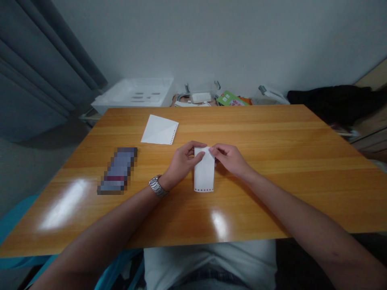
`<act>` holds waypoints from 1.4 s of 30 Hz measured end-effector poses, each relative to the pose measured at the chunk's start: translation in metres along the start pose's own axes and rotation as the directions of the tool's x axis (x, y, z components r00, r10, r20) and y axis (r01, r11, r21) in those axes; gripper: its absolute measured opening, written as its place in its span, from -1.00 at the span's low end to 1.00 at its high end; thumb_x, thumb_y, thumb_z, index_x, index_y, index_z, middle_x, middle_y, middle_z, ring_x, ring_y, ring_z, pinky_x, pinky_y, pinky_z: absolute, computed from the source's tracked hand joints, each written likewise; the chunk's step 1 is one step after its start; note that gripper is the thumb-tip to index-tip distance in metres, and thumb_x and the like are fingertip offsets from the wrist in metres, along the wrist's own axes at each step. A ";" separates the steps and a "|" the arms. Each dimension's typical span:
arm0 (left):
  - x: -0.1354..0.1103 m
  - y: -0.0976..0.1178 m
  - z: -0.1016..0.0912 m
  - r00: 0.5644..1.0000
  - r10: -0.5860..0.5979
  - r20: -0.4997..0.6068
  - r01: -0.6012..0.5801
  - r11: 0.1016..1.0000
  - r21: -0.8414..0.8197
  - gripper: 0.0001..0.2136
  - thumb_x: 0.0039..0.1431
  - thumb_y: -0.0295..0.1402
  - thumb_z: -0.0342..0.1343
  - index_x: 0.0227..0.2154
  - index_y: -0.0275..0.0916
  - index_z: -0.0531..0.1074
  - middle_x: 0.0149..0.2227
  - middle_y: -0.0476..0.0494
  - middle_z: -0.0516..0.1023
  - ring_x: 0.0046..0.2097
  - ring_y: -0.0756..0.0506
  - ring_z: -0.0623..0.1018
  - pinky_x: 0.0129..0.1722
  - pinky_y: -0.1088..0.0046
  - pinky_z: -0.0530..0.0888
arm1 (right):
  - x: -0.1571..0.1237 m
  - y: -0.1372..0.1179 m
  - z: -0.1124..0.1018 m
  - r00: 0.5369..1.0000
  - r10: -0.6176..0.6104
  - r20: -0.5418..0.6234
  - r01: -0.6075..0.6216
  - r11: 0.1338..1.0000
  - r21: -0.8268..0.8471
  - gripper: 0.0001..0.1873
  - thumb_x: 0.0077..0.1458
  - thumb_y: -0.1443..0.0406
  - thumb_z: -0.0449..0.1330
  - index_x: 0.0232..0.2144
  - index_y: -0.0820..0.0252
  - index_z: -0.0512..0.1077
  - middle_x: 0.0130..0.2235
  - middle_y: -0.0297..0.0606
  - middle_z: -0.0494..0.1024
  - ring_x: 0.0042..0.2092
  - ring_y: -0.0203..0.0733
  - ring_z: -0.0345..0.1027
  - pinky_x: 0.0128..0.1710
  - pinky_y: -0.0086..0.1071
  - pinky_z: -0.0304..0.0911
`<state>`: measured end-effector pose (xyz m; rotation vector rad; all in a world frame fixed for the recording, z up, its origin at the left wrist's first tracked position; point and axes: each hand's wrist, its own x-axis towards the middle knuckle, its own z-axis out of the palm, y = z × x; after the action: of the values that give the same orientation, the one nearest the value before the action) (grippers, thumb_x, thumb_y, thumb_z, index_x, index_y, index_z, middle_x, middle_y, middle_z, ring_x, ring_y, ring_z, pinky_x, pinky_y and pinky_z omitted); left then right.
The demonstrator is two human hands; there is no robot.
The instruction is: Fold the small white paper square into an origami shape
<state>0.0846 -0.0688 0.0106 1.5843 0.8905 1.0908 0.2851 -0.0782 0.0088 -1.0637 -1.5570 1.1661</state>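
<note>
A narrow strip of white paper (204, 173), with a row of punched holes along its near edge, is between my hands over the middle of the table. My left hand (184, 159) pinches its upper left part, thumb lying on the paper's face. At the upper right corner my right hand (229, 157) grips the same paper between thumb and fingers. Whether the strip is folded in layers I cannot tell. Farther back to the left lies another white sheet (159, 129), flat, with holes down its right side.
A blurred-out phone-like device (117, 171) lies on the left of the wooden table (272, 141). Behind the far edge stand a white plastic bin (139, 90), a green booklet (231, 98) and cables. Dark cloth (332, 100) is heaped at the right.
</note>
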 end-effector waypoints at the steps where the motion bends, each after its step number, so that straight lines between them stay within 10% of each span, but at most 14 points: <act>1: 0.001 -0.001 0.000 1.000 -0.005 0.003 0.005 1.000 -0.007 -0.70 0.21 -0.27 0.27 -0.04 -0.27 0.50 -0.08 -0.23 0.62 -0.10 -0.10 0.62 -0.13 0.38 0.58 | 0.000 0.001 0.000 1.000 -0.014 -0.007 0.013 1.000 -0.024 -0.59 0.23 -0.05 0.21 -0.37 0.16 0.55 -0.42 -0.30 0.55 -0.41 -0.23 0.39 -0.42 -0.37 0.30; 7: 0.004 -0.004 -0.002 0.988 -0.153 0.013 0.153 0.979 -0.135 -0.53 0.18 -0.20 0.32 0.09 -0.29 0.42 -0.21 -0.21 0.65 -0.23 -0.08 0.62 -0.24 0.43 0.55 | 0.001 0.005 -0.002 0.996 -0.073 -0.053 0.064 0.985 -0.159 -0.57 0.28 -0.03 0.16 -0.37 0.19 0.56 -0.44 -0.30 0.55 -0.41 -0.23 0.37 -0.40 -0.38 0.23; 16: 0.005 -0.006 -0.004 0.968 -0.251 -0.029 0.238 0.946 -0.220 -0.64 0.19 -0.06 0.27 -0.33 -0.32 0.48 -0.38 -0.09 0.56 -0.37 0.02 0.52 -0.33 0.53 0.49 | 0.003 0.009 -0.003 0.995 -0.072 -0.066 0.058 0.979 -0.197 -0.57 0.27 -0.02 0.17 -0.32 0.20 0.59 -0.34 -0.24 0.61 -0.31 -0.17 0.41 -0.29 -0.35 0.24; 27: 0.006 0.010 -0.013 0.995 0.033 -0.091 0.014 0.880 0.474 -0.71 0.34 -0.20 0.11 -0.41 -0.29 0.49 -0.53 0.00 0.46 -0.49 0.06 0.34 -0.51 0.53 0.22 | 0.001 0.003 -0.002 0.998 -0.015 -0.060 0.006 0.987 -0.160 -0.53 0.24 -0.07 0.17 -0.37 0.19 0.58 -0.42 -0.26 0.58 -0.41 -0.20 0.38 -0.38 -0.35 0.25; 35: 0.004 0.002 -0.005 0.982 -0.183 -0.052 0.183 0.983 -0.003 -0.68 0.21 -0.10 0.26 -0.31 -0.32 0.53 -0.37 -0.12 0.62 -0.38 0.00 0.56 -0.36 0.50 0.53 | 0.004 0.011 -0.006 0.993 -0.059 -0.097 0.040 0.980 -0.194 -0.55 0.25 -0.05 0.17 -0.31 0.19 0.62 -0.30 -0.22 0.64 -0.28 -0.13 0.44 -0.26 -0.31 0.28; 42: 0.007 -0.008 -0.011 0.985 -0.172 0.013 0.172 0.983 -0.071 -0.68 0.23 -0.10 0.25 -0.36 -0.31 0.49 -0.41 -0.08 0.57 -0.39 0.04 0.54 -0.35 0.53 0.54 | 0.005 0.009 -0.007 0.994 -0.045 -0.102 0.030 0.990 -0.141 -0.58 0.22 -0.03 0.22 -0.35 0.18 0.62 -0.32 -0.23 0.63 -0.30 -0.15 0.42 -0.27 -0.31 0.27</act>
<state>0.0764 -0.0572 0.0057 1.4237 0.9550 0.9839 0.2921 -0.0701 0.0025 -1.1633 -1.5869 0.9713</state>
